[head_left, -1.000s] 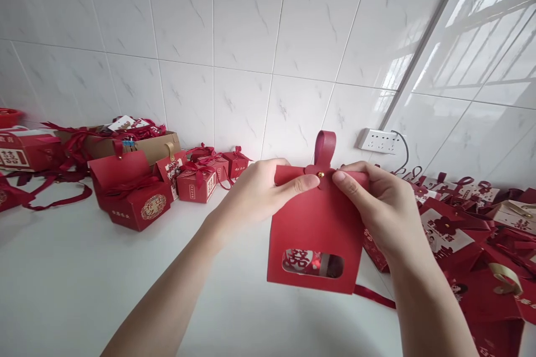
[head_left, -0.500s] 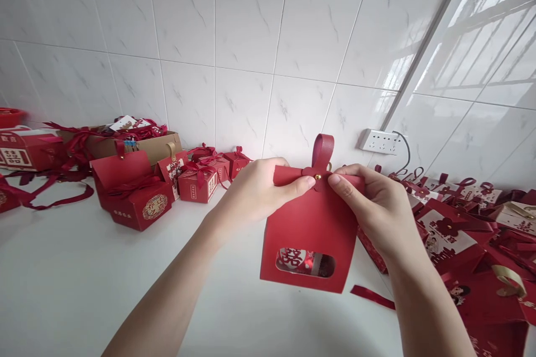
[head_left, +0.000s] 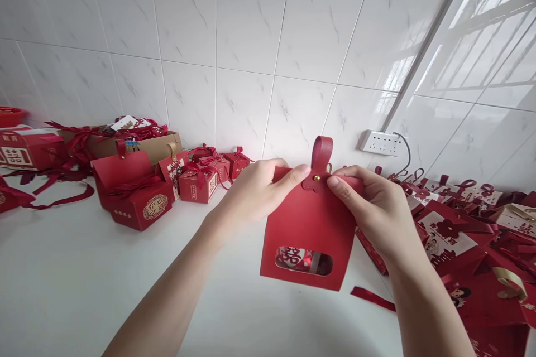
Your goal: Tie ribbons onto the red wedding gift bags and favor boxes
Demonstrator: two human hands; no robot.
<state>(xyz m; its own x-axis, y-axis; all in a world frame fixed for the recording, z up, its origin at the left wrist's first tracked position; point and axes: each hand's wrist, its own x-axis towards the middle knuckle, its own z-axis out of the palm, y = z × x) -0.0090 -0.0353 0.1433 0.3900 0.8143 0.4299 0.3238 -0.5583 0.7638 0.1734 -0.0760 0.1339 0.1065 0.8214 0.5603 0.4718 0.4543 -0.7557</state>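
A red gift box (head_left: pixel 307 228) with a rounded window low on its front is held up over the white table. Wrapped sweets (head_left: pixel 297 258) show through that window. At its top a dark red strap loop (head_left: pixel 322 153) stands upright, fixed by a flower-shaped piece with a gold stud (head_left: pixel 317 178). My left hand (head_left: pixel 268 184) pinches the top left edge, thumb beside the strap. My right hand (head_left: pixel 368 195) grips the top right edge, its thumb just right of the stud. The fingers behind the box are mostly hidden.
Several red boxes with ribbons (head_left: pixel 138 189) stand on the left, before a cardboard box (head_left: pixel 167 145). Many red gift boxes (head_left: pixel 452 234) are piled at right. A loose red ribbon (head_left: pixel 372 297) lies on the white table (head_left: pixel 234 312). A power strip (head_left: pixel 380 143) is against the tiled wall.
My left thumb has moved up and left, off the flower-shaped piece, uncovering more of it. The box stays in both hands, with its lower edge slightly higher.
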